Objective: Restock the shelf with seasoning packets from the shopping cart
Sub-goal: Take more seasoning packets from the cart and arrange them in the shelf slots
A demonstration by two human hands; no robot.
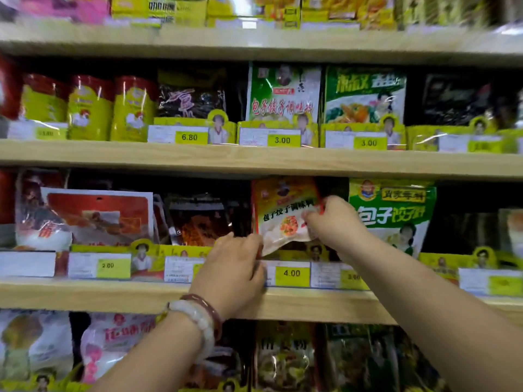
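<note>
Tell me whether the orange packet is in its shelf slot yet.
Partly in. The orange packet stands tilted above the yellow shelf divider, held by the right hand and left hand.

Wooden shelf (pixel 311 304) with yellow price tags (pixel 292 273) along its front; on it red packets (pixel 96 216) left, orange seasoning packet (pixel 283 213) centre, green packet (pixel 393 216) right

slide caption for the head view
Both hands, left and right, slot an orange seasoning packet onto the shelf.
</note>
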